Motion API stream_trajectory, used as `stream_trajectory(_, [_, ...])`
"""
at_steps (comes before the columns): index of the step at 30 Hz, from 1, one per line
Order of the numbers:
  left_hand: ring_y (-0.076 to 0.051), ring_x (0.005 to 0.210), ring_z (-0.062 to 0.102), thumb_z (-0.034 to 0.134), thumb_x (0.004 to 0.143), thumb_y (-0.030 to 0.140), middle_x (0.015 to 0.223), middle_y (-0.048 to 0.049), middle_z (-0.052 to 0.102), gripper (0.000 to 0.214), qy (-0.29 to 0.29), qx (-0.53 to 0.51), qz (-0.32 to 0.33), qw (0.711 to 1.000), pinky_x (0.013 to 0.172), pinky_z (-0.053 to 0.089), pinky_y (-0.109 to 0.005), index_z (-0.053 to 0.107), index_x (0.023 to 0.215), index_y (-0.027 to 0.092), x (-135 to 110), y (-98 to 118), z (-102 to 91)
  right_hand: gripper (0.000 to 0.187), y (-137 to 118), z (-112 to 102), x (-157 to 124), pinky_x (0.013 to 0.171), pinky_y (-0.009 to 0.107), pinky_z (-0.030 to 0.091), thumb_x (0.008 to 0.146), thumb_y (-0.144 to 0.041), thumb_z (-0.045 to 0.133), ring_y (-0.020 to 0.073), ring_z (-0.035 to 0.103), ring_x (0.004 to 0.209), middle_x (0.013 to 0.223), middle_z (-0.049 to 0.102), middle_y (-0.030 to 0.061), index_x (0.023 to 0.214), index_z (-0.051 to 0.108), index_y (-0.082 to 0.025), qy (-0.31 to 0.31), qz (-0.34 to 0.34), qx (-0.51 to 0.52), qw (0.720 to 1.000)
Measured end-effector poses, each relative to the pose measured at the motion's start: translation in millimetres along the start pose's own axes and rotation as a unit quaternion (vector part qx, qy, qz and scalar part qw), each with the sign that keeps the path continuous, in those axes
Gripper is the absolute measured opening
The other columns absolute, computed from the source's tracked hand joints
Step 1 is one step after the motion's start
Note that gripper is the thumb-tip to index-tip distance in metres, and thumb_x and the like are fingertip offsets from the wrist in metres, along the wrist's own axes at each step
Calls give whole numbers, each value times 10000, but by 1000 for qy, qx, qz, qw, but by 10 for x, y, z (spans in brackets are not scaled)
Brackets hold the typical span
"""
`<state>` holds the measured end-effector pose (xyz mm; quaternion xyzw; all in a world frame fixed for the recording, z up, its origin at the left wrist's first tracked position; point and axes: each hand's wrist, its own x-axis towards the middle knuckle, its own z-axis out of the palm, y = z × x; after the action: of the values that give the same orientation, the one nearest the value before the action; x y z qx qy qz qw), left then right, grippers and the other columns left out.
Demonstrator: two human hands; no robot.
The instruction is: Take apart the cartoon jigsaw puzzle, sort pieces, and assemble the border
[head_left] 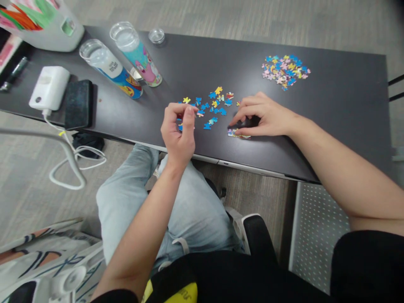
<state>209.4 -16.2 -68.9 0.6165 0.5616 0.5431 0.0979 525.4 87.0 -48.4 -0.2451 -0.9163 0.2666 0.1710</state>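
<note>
My left hand (180,136) is raised over the table's near edge, fingers curled and thumb pressed to the index finger. A small pale edge shows at its fingertips, too little to name. Under and beyond it lie loose jigsaw puzzle pieces (215,110), blue and yellow, some hidden by the hand. To the right, my right hand (260,115) rests low on the table with bent fingers. Its thumb presses on a short strip of joined puzzle pieces (232,133), and the index fingertip sits at the strip's far edge. The hand covers part of this strip.
A larger heap of puzzle pieces (285,69) lies at the back right of the dark table (341,105). Two clear-topped printed tubes (135,52) and a round lid (157,36) are at the back left. A phone (78,104), white charger (49,88) and white container (59,29) sit further left.
</note>
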Motion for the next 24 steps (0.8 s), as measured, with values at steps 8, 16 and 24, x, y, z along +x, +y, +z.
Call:
stream_trajectory(8, [-336, 1087, 735, 796, 1192, 798, 1171, -75, 812, 461, -63, 113, -33, 991, 1097, 571, -599, 816, 1143, 341, 180, -333, -614, 497, 116, -69, -36, 998, 499, 531, 1079, -825, 913, 281, 727, 908, 1055, 854, 46, 1270, 987, -372, 21, -16, 14, 1000])
stream_trajectory(16, [-447, 1440, 652, 1024, 1065, 609, 1439, -109, 776, 328, -179, 210, -18, 961, 1256, 458, -690, 936, 1299, 395, 69, -245, -630, 692, 165, -126, -72, 1005, 552, 564, 954, -1012, 959, 328, 752, 928, 1070, 858, 78, 1269, 995, -397, 11, 3, 12, 1000])
stream_trajectory(24, [-450, 1390, 662, 1002, 1048, 477, 1455, -100, 807, 159, -182, 200, -6, 963, 1286, 409, -741, 971, 1185, 402, 52, -175, -651, 771, 233, -221, -81, 926, 542, 602, 915, -1079, 928, 333, 729, 904, 1019, 832, 73, 1287, 1008, -409, 5, 18, 20, 1000])
